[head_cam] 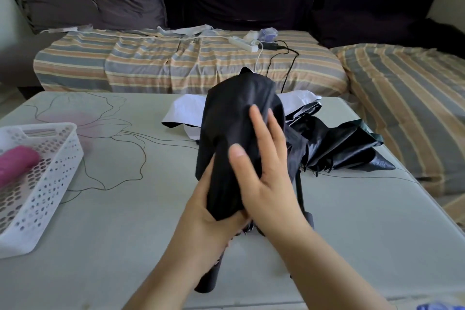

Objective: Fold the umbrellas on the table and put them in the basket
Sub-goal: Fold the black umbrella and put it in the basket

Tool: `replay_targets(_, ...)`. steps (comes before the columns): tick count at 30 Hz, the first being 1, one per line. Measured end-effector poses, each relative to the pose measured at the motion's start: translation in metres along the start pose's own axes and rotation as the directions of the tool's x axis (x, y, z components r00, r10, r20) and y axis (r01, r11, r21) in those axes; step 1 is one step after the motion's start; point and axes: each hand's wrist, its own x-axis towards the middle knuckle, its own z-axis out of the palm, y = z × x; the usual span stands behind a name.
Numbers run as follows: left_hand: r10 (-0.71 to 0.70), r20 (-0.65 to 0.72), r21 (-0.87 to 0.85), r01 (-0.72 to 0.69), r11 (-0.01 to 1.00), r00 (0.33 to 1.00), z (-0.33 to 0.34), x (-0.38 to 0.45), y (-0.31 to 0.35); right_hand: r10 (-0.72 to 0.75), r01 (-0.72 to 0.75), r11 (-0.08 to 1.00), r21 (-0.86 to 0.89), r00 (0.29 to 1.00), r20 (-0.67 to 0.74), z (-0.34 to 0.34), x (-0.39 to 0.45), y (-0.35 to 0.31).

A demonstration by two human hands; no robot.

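Basically, mid-fold on one umbrella. Counter (113, 221) carried everything: white perforated basket (45, 171) at the left edge, a folded pink umbrella (17, 161) already in it; a second black umbrella (339, 146) lay crumpled and unfolded at the right rear, a white-lined canopy (186, 111) behind.

Black umbrella (236, 118) in hand was held up over mid-counter, tip pointing away, handle end toward the person. Left hand (211, 211) gripped it from below near the canopy's lower edge, fingers curled round the bundle. Right hand (261, 161) lay on top with fingers straight and flat against the fabric, gripping nothing, just pressing.

To do this step well, my read: keep the left grip fixed as the anchor, smooth each panel flat with the right palm, wrap the flaps in one direction round the shaft, then cinch the strap before releasing. Loose pleats would likely spring open in the basket.

No brand, label or readable writing showed anywhere.
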Motion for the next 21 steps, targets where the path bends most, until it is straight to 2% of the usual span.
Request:
replay_targets(2,-0.058,0.005,-0.055,0.058,0.997,0.998,-0.005,0.000,0.002,-0.014,0.028,0.976,-0.215,0.998,0.067,-0.009,0.003,0.009)
replay_targets(3,-0.078,-0.005,-0.111,0.077,0.991,0.997,-0.007,-0.001,0.004,-0.003,0.019,0.950,-0.311,0.999,0.054,-0.013,0.004,0.017)
replay_targets(5,-0.113,-0.006,-0.197,0.110,0.974,0.994,-0.013,0.001,0.008,0.077,-0.095,0.930,-0.355,0.995,-0.065,-0.018,0.006,0.029)
replay_targets(8,-0.160,0.020,-0.266,0.159,0.951,0.987,-0.022,0.003,0.010,0.302,-0.333,0.938,-0.098,0.922,-0.241,-0.027,0.009,0.041)
replay_targets(11,-0.206,0.044,-0.338,0.208,0.918,0.978,-0.026,0.005,0.009,0.519,-0.504,0.855,0.123,0.836,-0.180,-0.040,0.016,0.042)
replay_targets(13,-0.219,0.050,-0.359,0.222,0.906,0.974,-0.026,0.005,0.007,0.577,-0.556,0.812,0.179,0.810,-0.105,-0.047,0.018,0.044)
replay_targets(15,-0.222,0.060,-0.347,0.229,0.909,0.973,-0.027,0.005,0.006,0.545,-0.533,0.835,0.139,0.836,-0.065,-0.052,0.020,0.044)
replay_targets(17,-0.232,0.061,-0.308,0.239,0.921,0.971,-0.029,0.005,0.005,0.477,-0.456,0.858,0.238,0.878,-0.040,-0.059,0.022,0.040)
replay_targets(18,-0.239,0.053,-0.292,0.244,0.925,0.970,-0.029,0.006,0.004,0.459,-0.423,0.819,0.387,0.888,-0.002,-0.063,0.023,0.035)
replay_targets(20,-0.237,0.028,-0.278,0.236,0.931,0.971,-0.028,0.007,0.003,0.406,-0.379,0.627,0.681,0.905,0.129,-0.074,0.025,0.025)
replay_targets(21,-0.226,0.020,-0.275,0.223,0.935,0.974,-0.027,0.007,0.002,0.378,-0.381,0.562,0.734,0.908,0.181,-0.077,0.025,0.020)
